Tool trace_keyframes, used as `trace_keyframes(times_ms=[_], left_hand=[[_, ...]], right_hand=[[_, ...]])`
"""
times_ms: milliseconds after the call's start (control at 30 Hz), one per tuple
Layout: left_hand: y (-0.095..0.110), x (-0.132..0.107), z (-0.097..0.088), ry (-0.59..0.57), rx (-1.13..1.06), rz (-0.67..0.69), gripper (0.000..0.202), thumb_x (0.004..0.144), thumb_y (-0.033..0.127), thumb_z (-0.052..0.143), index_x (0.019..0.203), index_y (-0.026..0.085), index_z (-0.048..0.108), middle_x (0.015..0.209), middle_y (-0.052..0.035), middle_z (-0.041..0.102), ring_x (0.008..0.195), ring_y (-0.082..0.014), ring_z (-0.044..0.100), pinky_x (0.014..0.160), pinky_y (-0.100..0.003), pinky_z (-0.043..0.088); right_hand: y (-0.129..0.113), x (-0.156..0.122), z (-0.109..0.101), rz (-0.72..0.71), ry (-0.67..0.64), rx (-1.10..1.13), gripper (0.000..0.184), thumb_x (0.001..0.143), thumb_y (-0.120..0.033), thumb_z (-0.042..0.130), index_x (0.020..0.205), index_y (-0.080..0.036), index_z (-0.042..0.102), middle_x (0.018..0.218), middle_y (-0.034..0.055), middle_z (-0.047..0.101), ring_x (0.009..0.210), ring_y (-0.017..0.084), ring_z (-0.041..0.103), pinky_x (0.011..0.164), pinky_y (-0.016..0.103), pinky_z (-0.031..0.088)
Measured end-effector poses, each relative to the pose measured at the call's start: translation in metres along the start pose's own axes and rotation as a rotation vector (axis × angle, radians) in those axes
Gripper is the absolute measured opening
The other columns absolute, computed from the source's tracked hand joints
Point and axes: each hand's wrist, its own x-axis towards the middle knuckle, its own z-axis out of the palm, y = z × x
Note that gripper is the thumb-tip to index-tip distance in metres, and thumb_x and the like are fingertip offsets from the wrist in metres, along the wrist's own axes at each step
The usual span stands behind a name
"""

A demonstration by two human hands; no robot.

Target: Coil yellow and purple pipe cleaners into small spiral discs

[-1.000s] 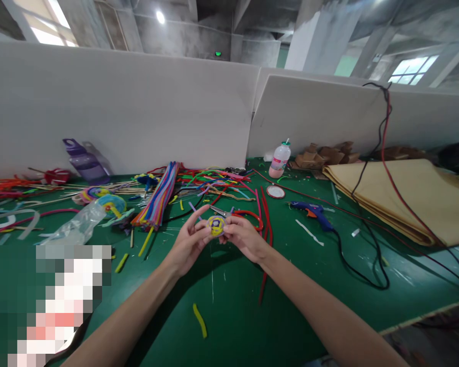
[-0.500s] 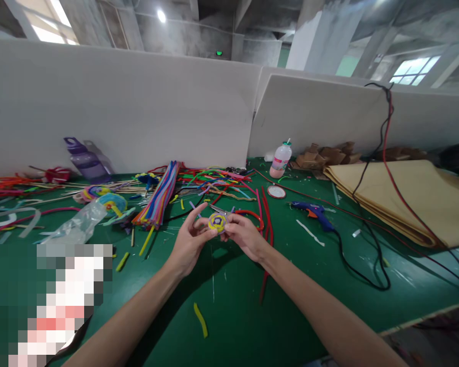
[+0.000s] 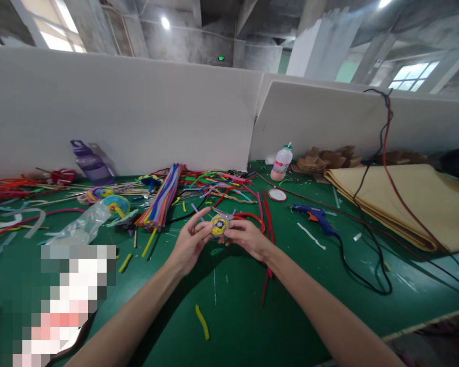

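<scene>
Yellow-purple pipe-cleaner disc (image 3: 219, 225), pinched between left hand (image 3: 190, 244) and right hand (image 3: 246, 238) fingers, above green table (image 3: 237, 311)

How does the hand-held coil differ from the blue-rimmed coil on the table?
The held coil is yellow and purple, the blue-rimmed coil mostly blue and yellow. The held coil is pinched between left hand and right hand; the blue-rimmed coil lies on the table and looks larger. Both are round.

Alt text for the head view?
The left hand and right hand hold a small round yellow-and-purple pipe-cleaner coil above a green table. A multicoloured pipe-cleaner bundle lies to the left, a blue glue gun to the right.
</scene>
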Motion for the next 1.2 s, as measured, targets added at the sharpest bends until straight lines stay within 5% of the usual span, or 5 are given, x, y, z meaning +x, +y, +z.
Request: trace_keyframes(times_ms=[233,500,600,733,1200], left_hand=[[0.005,-0.003,0.004,-0.008,0.036,0.031,0.056,0.067,0.018,0.071,0.119,0.021,0.053,0.068,0.0037,0.060,0.062,-0.0076,0.056,0.063,-0.018,0.045],[0.006,0.000,0.003,0.026,0.254,0.110,0.053,0.065,0.020,0.071,0.116,0.021,0.055,0.072,0.0019,0.063,0.071,-0.0122,0.057,0.073,-0.024,0.044],[0.006,-0.001,0.005,-0.007,0.282,0.100,0.052,0.066,0.021,0.070,0.116,0.021,0.054,0.073,0.0021,0.062,0.072,-0.0122,0.056,0.074,-0.025,0.043],[0.005,-0.002,0.006,-0.034,0.302,0.089,0.053,0.066,0.020,0.070,0.116,0.020,0.053,0.072,0.0012,0.063,0.071,-0.0134,0.057,0.075,-0.027,0.044],[0.001,0.000,0.000,-0.033,0.197,0.059,0.037,0.067,0.021,0.070,0.103,0.017,0.063,0.068,0.0006,0.064,0.065,-0.0122,0.059,0.067,-0.024,0.045]], right_hand=[[0.004,0.002,-0.001,-0.049,-0.005,-0.127,0.018,0.068,-0.028,0.070,0.079,-0.014,0.067,0.077,0.0040,0.065,0.073,0.015,0.059,0.068,0.027,0.043],[-0.020,-0.002,-0.011,-0.128,0.122,-0.551,0.019,0.069,-0.033,0.067,0.067,-0.014,0.064,0.065,0.0024,0.063,0.062,0.014,0.057,0.061,0.026,0.043],[-0.029,-0.004,-0.018,-0.183,0.171,-0.488,0.019,0.075,-0.035,0.061,0.076,-0.016,0.063,0.064,0.0013,0.063,0.062,0.013,0.058,0.063,0.026,0.045],[-0.024,-0.003,-0.018,-0.085,0.018,-0.333,0.028,0.076,-0.035,0.060,0.099,-0.018,0.063,0.078,0.0033,0.066,0.071,0.016,0.063,0.069,0.030,0.047],[-0.009,0.001,-0.017,-0.006,-0.011,-0.131,0.023,0.070,-0.035,0.067,0.081,-0.014,0.066,0.080,0.0030,0.063,0.074,0.014,0.059,0.072,0.028,0.045]])
